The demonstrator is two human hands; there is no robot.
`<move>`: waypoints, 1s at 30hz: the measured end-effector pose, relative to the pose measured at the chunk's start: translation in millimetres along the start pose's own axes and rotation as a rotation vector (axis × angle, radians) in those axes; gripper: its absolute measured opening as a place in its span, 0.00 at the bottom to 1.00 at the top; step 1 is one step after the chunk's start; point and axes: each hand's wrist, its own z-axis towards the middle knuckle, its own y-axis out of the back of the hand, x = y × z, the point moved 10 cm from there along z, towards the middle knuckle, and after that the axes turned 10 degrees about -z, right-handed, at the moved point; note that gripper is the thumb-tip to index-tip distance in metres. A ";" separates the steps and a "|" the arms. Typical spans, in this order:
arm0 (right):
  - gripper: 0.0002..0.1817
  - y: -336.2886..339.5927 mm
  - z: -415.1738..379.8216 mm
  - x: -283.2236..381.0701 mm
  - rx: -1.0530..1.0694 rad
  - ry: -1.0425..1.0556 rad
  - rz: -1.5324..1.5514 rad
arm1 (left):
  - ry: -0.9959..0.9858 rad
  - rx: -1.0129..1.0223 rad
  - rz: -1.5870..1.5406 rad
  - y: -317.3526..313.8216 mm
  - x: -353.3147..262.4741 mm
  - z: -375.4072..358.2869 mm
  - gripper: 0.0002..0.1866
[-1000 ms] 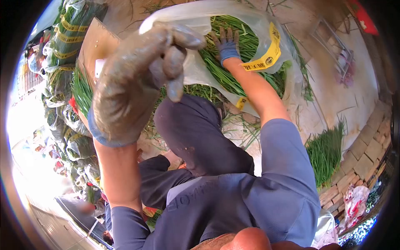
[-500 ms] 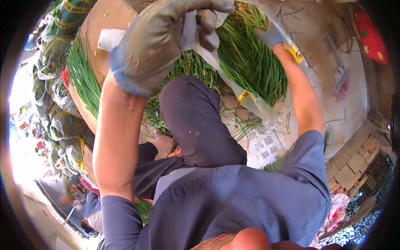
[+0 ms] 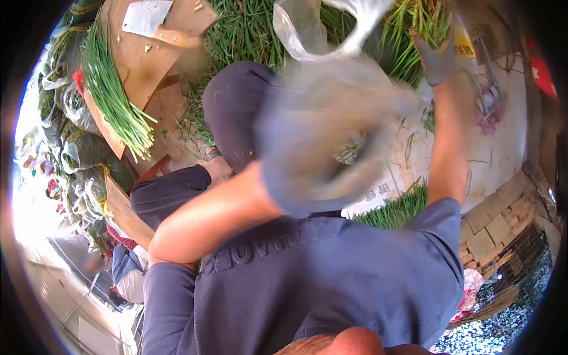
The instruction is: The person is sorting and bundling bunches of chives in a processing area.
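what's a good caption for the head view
Left hand, gloved and blurred, near a plastic bag; gloved right hand at green stalks.

The left hand [image 3: 340, 133], gloved, is raised in front of the chest and looms large, badly smeared by motion blur; its fingers point toward the right side, but how far they curl cannot be made out. The left forearm [image 3: 216, 220] is bare and slants forward and inward from a sharply bent elbow [image 3: 168, 251] out on the left. The right arm reaches forward, its bare forearm [image 3: 449, 136] nearly straight ahead, the elbow only slightly bent. The gloved right hand [image 3: 436, 64] is farther forward than the left, well apart from it, thumb and fingers directed forward, their grip unclear.
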 end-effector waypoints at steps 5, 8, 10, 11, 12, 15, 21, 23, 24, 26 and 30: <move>0.38 8.8 -30.0 -9.0 -0.049 -0.101 0.067 | 1.095 -0.319 -0.429 -139.7 226.5 -60.8 0.33; 0.41 7.6 -53.6 -17.8 -0.012 -0.158 -0.071 | 0.772 0.036 -0.363 -145.7 241.7 7.8 0.36; 0.44 -1.6 -68.7 29.6 -0.002 -0.051 -0.116 | 0.692 0.373 -0.342 -167.5 226.8 27.9 0.37; 0.44 -6.2 -75.6 37.3 0.046 -0.106 -0.071 | 0.795 0.358 -0.596 -174.8 205.0 28.4 0.37; 0.45 -11.8 -83.1 46.2 0.100 -0.156 -0.024 | 0.894 0.334 -0.853 -181.4 184.3 26.9 0.37; 0.46 -21.0 -103.7 48.2 0.230 -0.026 -0.244 | 0.448 0.409 -0.456 -183.1 152.9 20.5 0.39; 0.28 11.8 -112.3 56.5 0.053 -0.009 -0.344 | 0.640 0.365 -0.853 -160.0 92.6 -10.8 0.35; 0.24 39.9 -98.4 116.1 -0.054 0.126 -0.673 | 0.738 0.121 -1.500 -150.2 73.8 -12.1 0.33; 0.21 67.5 -103.1 118.9 -0.202 0.048 -0.587 | 0.805 -0.034 -1.234 -126.5 85.7 -25.9 0.29; 0.20 115.5 -116.7 167.5 -0.322 0.155 -0.714 | 0.913 -0.293 -1.179 -82.8 110.0 -65.8 0.26; 0.19 186.7 -129.8 234.7 -0.368 0.324 -1.093 | 0.985 -0.408 -1.055 7.1 76.3 -115.7 0.25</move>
